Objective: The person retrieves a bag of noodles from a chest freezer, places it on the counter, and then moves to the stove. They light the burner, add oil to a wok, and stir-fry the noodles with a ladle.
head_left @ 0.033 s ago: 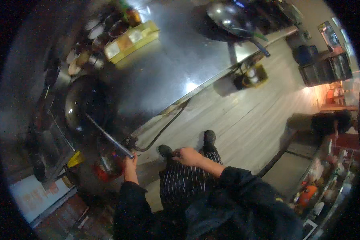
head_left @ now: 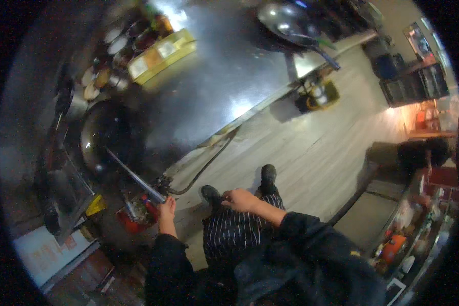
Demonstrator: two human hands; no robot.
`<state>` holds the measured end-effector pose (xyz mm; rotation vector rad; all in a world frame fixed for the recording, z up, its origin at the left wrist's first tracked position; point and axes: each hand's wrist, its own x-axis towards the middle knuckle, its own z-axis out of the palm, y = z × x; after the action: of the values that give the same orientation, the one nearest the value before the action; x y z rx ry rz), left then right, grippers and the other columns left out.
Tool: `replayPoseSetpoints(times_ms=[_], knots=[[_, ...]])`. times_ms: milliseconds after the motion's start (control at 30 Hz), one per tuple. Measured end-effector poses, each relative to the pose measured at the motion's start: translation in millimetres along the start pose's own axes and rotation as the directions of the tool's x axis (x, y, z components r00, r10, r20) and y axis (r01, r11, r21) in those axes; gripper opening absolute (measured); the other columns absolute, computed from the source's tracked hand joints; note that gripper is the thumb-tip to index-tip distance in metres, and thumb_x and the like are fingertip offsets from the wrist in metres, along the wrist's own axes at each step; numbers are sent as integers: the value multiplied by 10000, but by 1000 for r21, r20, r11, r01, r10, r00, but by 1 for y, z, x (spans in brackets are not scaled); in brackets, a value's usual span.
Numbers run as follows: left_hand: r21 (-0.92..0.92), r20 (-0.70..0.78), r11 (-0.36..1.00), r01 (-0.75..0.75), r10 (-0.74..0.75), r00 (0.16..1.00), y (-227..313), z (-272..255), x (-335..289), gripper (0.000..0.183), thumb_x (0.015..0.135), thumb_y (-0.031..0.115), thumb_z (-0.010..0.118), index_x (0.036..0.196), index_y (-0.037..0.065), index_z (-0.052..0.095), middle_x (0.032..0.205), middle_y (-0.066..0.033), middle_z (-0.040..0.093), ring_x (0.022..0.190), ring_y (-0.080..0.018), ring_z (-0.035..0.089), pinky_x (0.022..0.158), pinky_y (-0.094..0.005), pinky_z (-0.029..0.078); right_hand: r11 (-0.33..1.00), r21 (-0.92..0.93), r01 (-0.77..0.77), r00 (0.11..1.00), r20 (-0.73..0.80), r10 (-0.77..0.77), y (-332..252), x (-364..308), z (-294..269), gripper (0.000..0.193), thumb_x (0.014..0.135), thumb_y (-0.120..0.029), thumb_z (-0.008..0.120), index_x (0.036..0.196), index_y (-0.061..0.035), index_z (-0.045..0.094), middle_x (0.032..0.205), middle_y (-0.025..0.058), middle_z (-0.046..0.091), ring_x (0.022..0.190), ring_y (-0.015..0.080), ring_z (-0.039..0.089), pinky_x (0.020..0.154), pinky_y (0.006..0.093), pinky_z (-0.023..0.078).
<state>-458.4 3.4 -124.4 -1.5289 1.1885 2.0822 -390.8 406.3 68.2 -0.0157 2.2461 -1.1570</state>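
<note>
A dark round wok stands at the left on the stove. From inside it a long metal utensil handle slants toward me; whatever is at its far end is lost in the dark wok. My left hand is closed around the near end of this handle. My right hand hangs at the front of my striped apron, its fingers curled in. The back of that hand hides its palm, so anything inside it does not show.
A steel counter runs ahead, with a yellow container beside several bowls. A second wok with a handle lies farther right. Below it, a yellow bin stands on the floor. Low at left is a red container.
The counter, woks and floor things appear slightly farther left in the view. My left hand still grips the handle, and my right hand has hardly moved.
</note>
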Motion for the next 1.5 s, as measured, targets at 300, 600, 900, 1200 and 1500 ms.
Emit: replayPoseSetpoints(times_ms=[300, 600, 900, 1200, 1500], knots=[[184, 249, 971, 153, -197, 948, -123, 141, -178, 654, 985, 526, 537, 1376, 4, 484, 1325, -128, 567, 1057, -242, 602, 882, -339, 528, 37, 996, -82, 980, 74, 184, 239, -129, -163, 417, 1013, -346, 555, 1294, -37, 562, 1093, 134, 695, 871, 201, 692, 741, 320, 581], [392, 281, 911, 129, -252, 926, -203, 264, -235, 626, 986, 540, 528, 1336, 20, 525, 1210, -119, 609, 1006, -237, 614, 847, -352, 521, 98, 989, 109, 812, -146, 565, 377, -210, -282, 297, 966, -258, 590, 1164, -40, 621, 934, 61, 659, 775, 148, 612, 666, 266, 499], [553, 260, 764, 333, -538, 802, -288, 228, -177, 486, 1034, 441, 467, 1337, 67, 529, 1184, -107, 630, 1045, -246, 607, 874, -381, 507, 447, 862, -241, 868, -15, 497, 436, -16, -155, 334, 994, -266, 589, 1170, 15, 630, 969, 123, 693, 779, 191, 653, 699, 332, 572], [720, 389, 692, -45, -349, 853, -286, 256, -82, 511, 1019, 397, 501, 1360, 17, 503, 1255, -149, 609, 1045, -254, 615, 874, -420, 523, 973, 19, 229, 564, -817, -117, 546, 293, -266, 261, 946, -196, 559, 1074, -13, 695, 921, 115, 716, 867, 227, 674, 781, 364, 527], [561, 418, 815, -146, -126, 900, -277, 215, -6, 492, 1019, 394, 496, 1344, 24, 520, 1254, -149, 615, 1082, -272, 605, 924, -431, 501, 276, -937, -214, 736, -340, -586, 577, 503, -302, 380, 947, -239, 508, 1287, -89, 590, 1308, 137, 582, 1172, 315, 551, 1031, 464, 441]])
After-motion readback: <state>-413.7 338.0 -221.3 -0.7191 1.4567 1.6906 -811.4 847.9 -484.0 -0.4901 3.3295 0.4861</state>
